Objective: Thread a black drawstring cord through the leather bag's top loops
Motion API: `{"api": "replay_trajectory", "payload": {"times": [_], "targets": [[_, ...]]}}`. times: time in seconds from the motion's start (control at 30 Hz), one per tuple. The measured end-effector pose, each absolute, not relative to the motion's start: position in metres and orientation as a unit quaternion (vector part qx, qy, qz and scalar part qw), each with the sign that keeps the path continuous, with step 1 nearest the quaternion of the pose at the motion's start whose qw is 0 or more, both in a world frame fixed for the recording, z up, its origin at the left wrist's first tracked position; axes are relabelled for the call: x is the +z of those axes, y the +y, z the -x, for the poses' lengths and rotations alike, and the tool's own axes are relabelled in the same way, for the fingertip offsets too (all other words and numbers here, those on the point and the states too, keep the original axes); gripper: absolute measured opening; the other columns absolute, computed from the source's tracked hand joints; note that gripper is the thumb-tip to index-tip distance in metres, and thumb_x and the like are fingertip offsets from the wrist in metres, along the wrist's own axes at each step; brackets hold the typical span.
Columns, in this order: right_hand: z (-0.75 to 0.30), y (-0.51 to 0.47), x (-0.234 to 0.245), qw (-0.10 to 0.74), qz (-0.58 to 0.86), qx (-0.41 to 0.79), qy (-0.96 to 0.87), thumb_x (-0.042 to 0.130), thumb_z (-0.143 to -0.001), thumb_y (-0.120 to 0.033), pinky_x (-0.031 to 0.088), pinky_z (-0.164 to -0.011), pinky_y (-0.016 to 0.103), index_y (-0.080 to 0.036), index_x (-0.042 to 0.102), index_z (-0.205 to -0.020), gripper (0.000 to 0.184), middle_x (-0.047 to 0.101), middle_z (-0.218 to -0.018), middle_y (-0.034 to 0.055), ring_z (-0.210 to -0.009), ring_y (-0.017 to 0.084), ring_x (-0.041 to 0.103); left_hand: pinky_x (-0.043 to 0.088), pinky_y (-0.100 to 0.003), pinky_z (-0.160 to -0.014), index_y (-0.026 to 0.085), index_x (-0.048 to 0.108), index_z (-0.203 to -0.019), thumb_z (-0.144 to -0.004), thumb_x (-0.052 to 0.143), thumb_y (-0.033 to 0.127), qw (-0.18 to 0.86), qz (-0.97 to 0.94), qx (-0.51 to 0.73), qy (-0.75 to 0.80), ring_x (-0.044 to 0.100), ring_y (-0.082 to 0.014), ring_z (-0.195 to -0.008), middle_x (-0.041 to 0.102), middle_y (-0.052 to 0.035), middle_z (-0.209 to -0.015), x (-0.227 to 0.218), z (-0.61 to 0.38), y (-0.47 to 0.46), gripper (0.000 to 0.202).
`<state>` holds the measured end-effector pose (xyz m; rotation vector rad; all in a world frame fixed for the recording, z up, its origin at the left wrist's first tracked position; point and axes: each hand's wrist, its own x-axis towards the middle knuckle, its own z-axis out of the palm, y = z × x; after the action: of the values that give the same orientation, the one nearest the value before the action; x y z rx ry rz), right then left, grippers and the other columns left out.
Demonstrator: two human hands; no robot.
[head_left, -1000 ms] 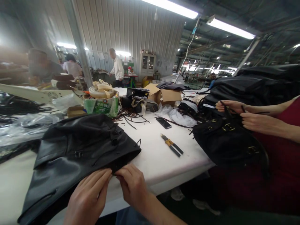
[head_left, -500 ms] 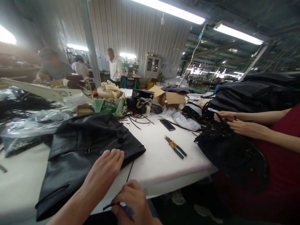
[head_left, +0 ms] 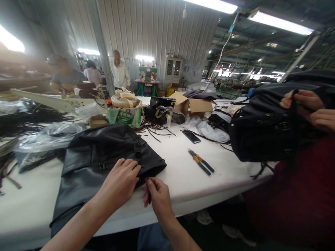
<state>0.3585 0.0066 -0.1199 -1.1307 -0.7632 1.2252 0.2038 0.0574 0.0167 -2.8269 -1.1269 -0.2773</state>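
Observation:
A black leather bag point(head_left: 102, 157) lies flat on the white table point(head_left: 183, 181) in front of me. My left hand point(head_left: 119, 183) rests on the bag's near edge with the fingers curled down onto the leather. Just to its right, my right hand point(head_left: 158, 197) pinches a thin black cord point(head_left: 149, 190) at the bag's edge. The cord's far end is hidden under the fingers and the bag.
A person in red at the right lifts another black bag point(head_left: 264, 129) with both hands. Pliers point(head_left: 200, 161) and a phone point(head_left: 191, 136) lie mid-table. A green tub point(head_left: 124, 113) of straps, cardboard boxes point(head_left: 193, 104) and loose cords sit behind. Other people stand far back.
My right hand came back up from below the table edge to the bag, still pinching the cord. My left hand curled onto the bag's edge. The person at right raised their bag.

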Motion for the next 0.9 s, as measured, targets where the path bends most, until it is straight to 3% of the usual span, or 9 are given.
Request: {"api": "replay_trajectory", "payload": {"times": [0.13, 0.37, 0.53, 0.7, 0.9], "targets": [[-0.359, 0.019, -0.112, 0.581, 0.5, 0.538, -0.35, 0.073, -0.09, -0.063, 0.038, -0.036, 0.021, -0.018, 0.066, -0.081, 0.046, 0.06, -0.05, -0.0016, -0.035, 0.013, 0.051, 0.051, -0.048, -0.094, 0.016, 0.076, -0.113, -0.097, 0.056, 0.006, 0.038, 0.926, -0.069, -0.368, 0.075, -0.0325, -0.102, 0.08, -0.0151, -0.107, 0.02, -0.214, 0.067, 0.027], [-0.357, 0.033, -0.104, 0.616, 0.496, 0.501, -0.353, 0.069, -0.09, -0.047, 0.043, -0.038, 0.023, -0.019, 0.069, -0.079, 0.03, 0.063, -0.055, -0.0016, -0.04, 0.014, 0.056, 0.051, -0.045, -0.091, 0.017, 0.08, -0.106, -0.101, 0.05, 0.011, 0.02, 0.927, -0.125, -0.353, 0.078, -0.0294, -0.093, 0.084, -0.014, -0.101, 0.001, -0.214, 0.075, 0.031], [-0.353, 0.034, -0.1, 0.62, 0.493, 0.48, -0.377, 0.069, -0.093, -0.045, 0.035, -0.042, 0.023, -0.019, 0.071, -0.076, 0.032, 0.058, -0.052, -0.0029, -0.042, 0.012, 0.048, 0.051, -0.047, -0.087, 0.019, 0.081, -0.11, -0.107, 0.047, 0.021, 0.024, 0.918, -0.11, -0.38, 0.076, -0.0313, -0.085, 0.085, -0.0086, -0.099, 0.003, -0.211, 0.076, 0.034], [-0.352, 0.033, -0.1, 0.636, 0.494, 0.453, -0.382, 0.07, -0.095, -0.046, 0.041, -0.05, 0.023, -0.018, 0.079, -0.082, 0.032, 0.074, -0.073, 0.0031, -0.056, 0.013, 0.055, 0.051, -0.044, -0.081, 0.023, 0.083, -0.116, -0.108, 0.05, 0.029, 0.007, 0.893, -0.104, -0.438, 0.074, -0.034, -0.089, 0.083, -0.0068, -0.093, 0.008, -0.21, 0.081, 0.035], [-0.35, 0.037, -0.098, 0.631, 0.493, 0.471, -0.371, 0.073, -0.091, -0.043, 0.042, -0.053, 0.024, -0.017, 0.084, -0.087, 0.028, 0.073, -0.07, 0.0025, -0.06, 0.015, 0.059, 0.054, -0.047, -0.089, 0.022, 0.082, -0.123, -0.106, 0.048, 0.036, -0.047, 0.874, -0.114, -0.47, 0.077, -0.0365, -0.099, 0.084, -0.0121, -0.104, 0.003, -0.205, 0.087, 0.041]]}}
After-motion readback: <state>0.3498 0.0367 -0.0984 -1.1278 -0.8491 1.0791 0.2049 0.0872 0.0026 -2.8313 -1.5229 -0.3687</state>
